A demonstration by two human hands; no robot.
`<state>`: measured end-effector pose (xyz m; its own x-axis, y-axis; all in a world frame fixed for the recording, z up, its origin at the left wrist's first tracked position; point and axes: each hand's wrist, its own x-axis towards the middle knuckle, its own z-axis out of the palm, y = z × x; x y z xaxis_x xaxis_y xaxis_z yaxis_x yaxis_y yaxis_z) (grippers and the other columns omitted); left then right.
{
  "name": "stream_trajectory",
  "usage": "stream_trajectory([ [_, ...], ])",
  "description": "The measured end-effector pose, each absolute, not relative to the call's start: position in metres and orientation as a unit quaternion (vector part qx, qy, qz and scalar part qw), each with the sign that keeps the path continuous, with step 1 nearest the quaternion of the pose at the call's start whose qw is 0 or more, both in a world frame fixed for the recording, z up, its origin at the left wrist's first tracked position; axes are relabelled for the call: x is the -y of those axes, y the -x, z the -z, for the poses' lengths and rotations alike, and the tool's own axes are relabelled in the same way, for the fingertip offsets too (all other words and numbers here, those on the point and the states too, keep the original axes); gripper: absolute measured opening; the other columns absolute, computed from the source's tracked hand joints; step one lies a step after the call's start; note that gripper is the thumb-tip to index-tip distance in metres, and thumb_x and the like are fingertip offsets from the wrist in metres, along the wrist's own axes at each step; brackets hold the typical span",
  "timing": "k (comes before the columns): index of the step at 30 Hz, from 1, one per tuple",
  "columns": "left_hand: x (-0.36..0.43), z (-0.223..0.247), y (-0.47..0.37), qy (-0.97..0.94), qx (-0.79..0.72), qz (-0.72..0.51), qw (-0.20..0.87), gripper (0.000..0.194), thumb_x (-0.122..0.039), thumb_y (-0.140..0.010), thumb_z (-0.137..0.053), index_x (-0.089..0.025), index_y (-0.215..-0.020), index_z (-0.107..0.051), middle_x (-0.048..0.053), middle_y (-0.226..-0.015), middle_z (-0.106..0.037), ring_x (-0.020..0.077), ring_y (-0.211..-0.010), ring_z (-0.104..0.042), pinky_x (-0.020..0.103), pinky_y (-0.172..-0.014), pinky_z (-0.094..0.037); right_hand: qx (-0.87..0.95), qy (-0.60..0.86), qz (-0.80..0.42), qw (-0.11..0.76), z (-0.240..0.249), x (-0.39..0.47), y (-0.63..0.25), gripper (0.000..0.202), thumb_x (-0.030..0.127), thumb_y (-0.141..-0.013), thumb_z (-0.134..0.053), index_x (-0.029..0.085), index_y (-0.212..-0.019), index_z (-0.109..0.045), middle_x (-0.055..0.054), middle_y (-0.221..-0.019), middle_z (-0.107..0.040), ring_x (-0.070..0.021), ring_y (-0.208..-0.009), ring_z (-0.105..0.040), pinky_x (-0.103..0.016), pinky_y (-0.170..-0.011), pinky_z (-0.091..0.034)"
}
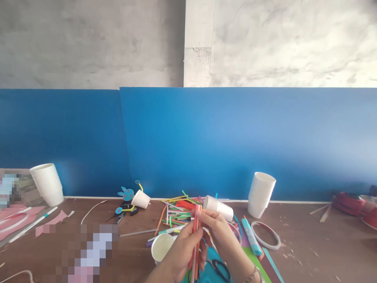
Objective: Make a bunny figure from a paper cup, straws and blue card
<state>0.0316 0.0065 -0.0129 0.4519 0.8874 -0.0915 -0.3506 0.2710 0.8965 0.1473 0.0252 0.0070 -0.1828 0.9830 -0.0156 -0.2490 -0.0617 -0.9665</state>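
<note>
Both hands are closed around a small upright bundle of orange and red drinking straws (195,225). My left hand (186,243) wraps the bundle lower down, its thumb across the front. At the top ends, my right hand (217,228) pinches the straws between thumb and fingers. Beneath my hands lie black-handled scissors (221,269) on blue paper (209,265), partly covered. A white paper cup (161,248) stands open beside my left forearm. Behind the bundle spreads a pile of loose coloured straws (176,214), partly hidden by my hands.
Stacked white cups stand at the right (260,194) and left (48,184); another cup stack (218,207) lies sideways. A tape roll (266,235) and a blue roll (251,237) lie right. A cup craft (140,199) sits near the blue partition (235,137). Red objects (347,203) are far right.
</note>
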Motion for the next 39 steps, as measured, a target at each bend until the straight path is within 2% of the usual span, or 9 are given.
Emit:
stream_trajectory([
  [2,-0.008,0.011,-0.029,-0.423,-0.297,-0.438,0.735,0.045,-0.050,-0.070,-0.070,-0.016,-0.097,-0.060,0.002,-0.073,-0.061,0.0111,-0.052,-0.054,0.024,-0.047,-0.044,0.451,0.396,-0.617,0.510,-0.007,-0.025,-0.148,0.034,0.046,-0.069,-0.073,0.014,-0.064,-0.062,0.006,-0.046,-0.045,-0.0048,-0.038,-0.037,-0.017,-0.033,-0.023],
  [5,-0.008,0.009,-0.028,-0.411,-0.282,-0.462,0.733,0.037,-0.046,-0.071,-0.071,-0.015,-0.089,-0.062,0.002,-0.071,-0.061,0.0130,-0.060,-0.058,0.026,-0.060,-0.046,0.458,0.390,-0.625,0.498,-0.007,-0.024,-0.146,0.036,0.046,-0.070,-0.071,0.016,-0.057,-0.057,0.007,-0.039,-0.043,-0.0067,-0.032,-0.040,-0.019,-0.032,-0.024],
  [10,-0.007,0.011,-0.030,-0.419,-0.282,-0.460,0.731,0.046,-0.056,-0.073,-0.066,-0.016,-0.096,-0.059,-0.004,-0.062,-0.053,0.0092,-0.047,-0.049,0.024,-0.049,-0.039,0.489,0.387,-0.621,0.474,-0.010,-0.021,-0.141,0.036,0.048,-0.076,-0.066,0.016,-0.060,-0.058,0.004,-0.033,-0.051,-0.0109,-0.027,-0.047,-0.020,-0.030,-0.025],
  [14,-0.007,0.012,-0.030,-0.410,-0.286,-0.450,0.740,0.053,-0.054,-0.073,-0.066,-0.015,-0.108,-0.057,-0.001,-0.064,-0.058,0.0137,-0.054,-0.056,0.028,-0.057,-0.043,0.495,0.390,-0.622,0.466,-0.007,-0.024,-0.144,0.036,0.048,-0.073,-0.069,0.014,-0.063,-0.063,0.008,-0.030,-0.042,-0.0067,-0.023,-0.036,-0.019,-0.028,-0.020],
  [20,-0.005,0.005,-0.027,-0.423,-0.308,-0.427,0.737,0.053,-0.057,-0.075,-0.063,-0.015,-0.106,-0.056,-0.002,-0.060,-0.057,0.0140,-0.053,-0.057,0.028,-0.058,-0.044,0.520,0.385,-0.527,0.552,0.002,-0.032,-0.146,0.052,0.048,-0.064,-0.077,0.018,-0.106,-0.069,-0.002,-0.071,-0.067,-0.0136,-0.057,-0.060,-0.021,-0.046,-0.043],
  [24,-0.003,0.003,-0.025,-0.426,-0.309,-0.427,0.736,0.047,-0.057,-0.073,-0.064,-0.016,-0.096,-0.057,-0.003,-0.062,-0.055,0.0107,-0.046,-0.053,0.026,-0.051,-0.042,0.547,0.405,-0.476,0.557,0.005,-0.035,-0.146,0.046,0.051,-0.065,-0.076,0.016,-0.095,-0.074,-0.005,-0.071,-0.069,-0.0195,-0.068,-0.063,-0.026,-0.055,-0.049],
  [30,-0.005,0.005,-0.025,-0.419,-0.319,-0.422,0.738,0.050,-0.061,-0.061,-0.072,-0.017,-0.080,-0.054,-0.004,-0.061,-0.055,0.0080,-0.042,-0.046,0.025,-0.045,-0.039,0.552,0.402,-0.505,0.528,0.007,-0.035,-0.144,0.051,0.055,-0.065,-0.074,0.014,-0.094,-0.071,0.001,-0.053,-0.061,-0.0092,-0.037,-0.049,-0.021,-0.036,-0.037],
  [36,-0.005,0.003,-0.025,-0.378,-0.313,-0.445,0.749,0.041,-0.050,-0.070,-0.071,-0.016,-0.086,-0.057,0.000,-0.061,-0.060,0.0147,-0.055,-0.059,0.029,-0.058,-0.046,0.543,0.378,-0.556,0.503,0.002,-0.034,-0.146,0.061,0.058,-0.070,-0.068,0.016,-0.113,-0.061,0.006,-0.054,-0.057,-0.0077,-0.034,-0.047,-0.020,-0.036,-0.035],
  [39,-0.009,0.003,-0.023,-0.327,-0.307,-0.485,0.751,0.027,-0.037,-0.075,-0.069,-0.016,-0.089,-0.058,0.002,-0.068,-0.064,0.0171,-0.066,-0.064,0.029,-0.065,-0.048,0.540,0.393,-0.570,0.479,-0.003,-0.033,-0.152,0.049,0.058,-0.075,-0.063,0.017,-0.101,-0.066,0.003,-0.064,-0.062,-0.0085,-0.047,-0.053,-0.021,-0.047,-0.041],
])
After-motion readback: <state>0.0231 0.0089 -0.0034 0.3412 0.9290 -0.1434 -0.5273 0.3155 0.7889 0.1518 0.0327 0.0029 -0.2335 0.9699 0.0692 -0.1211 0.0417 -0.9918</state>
